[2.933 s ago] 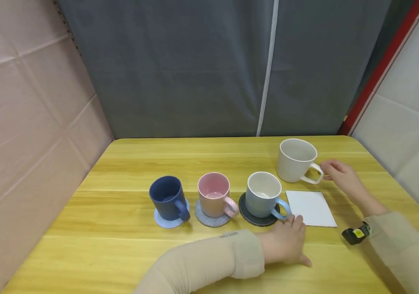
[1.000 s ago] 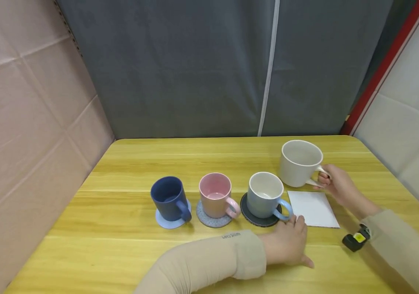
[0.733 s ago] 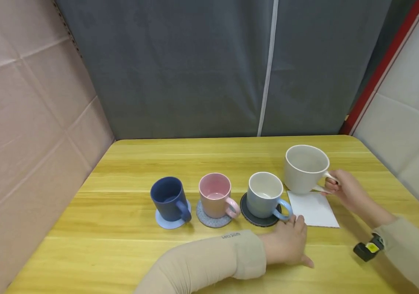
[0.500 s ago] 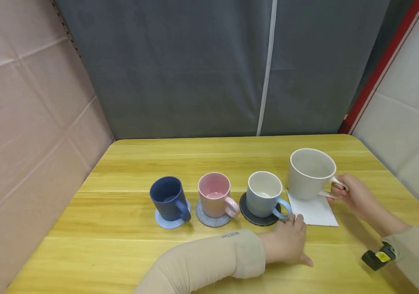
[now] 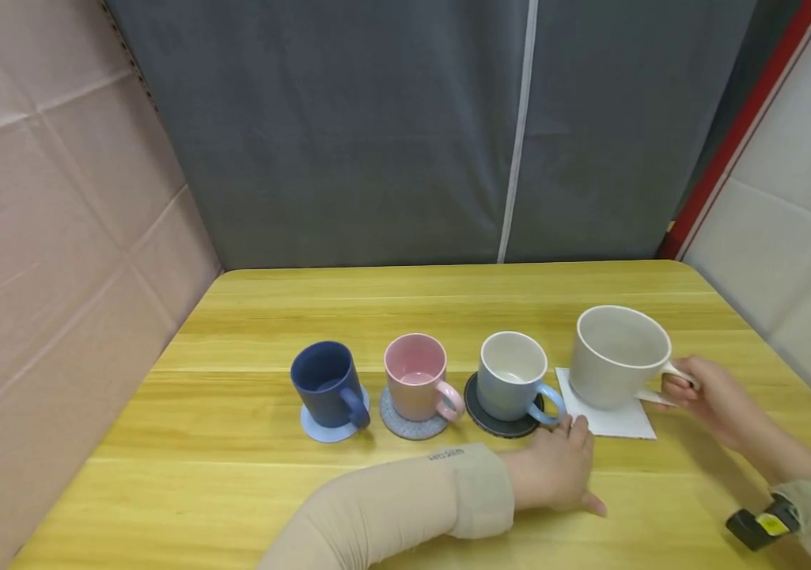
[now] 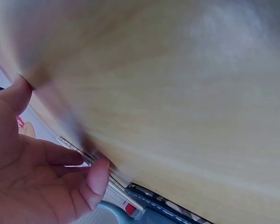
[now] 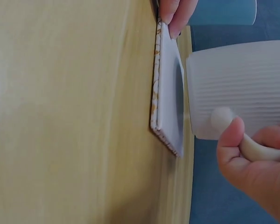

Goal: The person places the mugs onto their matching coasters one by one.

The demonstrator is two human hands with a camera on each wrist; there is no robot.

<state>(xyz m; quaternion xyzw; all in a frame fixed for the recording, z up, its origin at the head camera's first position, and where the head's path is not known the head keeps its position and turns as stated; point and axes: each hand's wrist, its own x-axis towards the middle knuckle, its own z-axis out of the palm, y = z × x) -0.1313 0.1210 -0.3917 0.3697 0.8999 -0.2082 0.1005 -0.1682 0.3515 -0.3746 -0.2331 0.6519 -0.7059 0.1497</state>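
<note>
My right hand grips the handle of a large white mug, upright above a square white coaster. In the right wrist view a narrow gap shows between the ribbed mug and the coaster. My left hand lies low by the table, fingertips at the coaster's near left corner, thumb spread away. The left wrist view shows that hand with loosely bent fingers at the coaster's edge. Just beside it stands a light blue mug on a black round coaster.
Left of these, a pink mug stands on a speckled grey coaster, and a dark blue mug on a pale blue coaster. A grey curtain hangs behind the wooden table.
My right hand has taken hold of the white mug's handle and brought the mug from behind the square coaster forward and right, over it. The left hand has stayed put.
</note>
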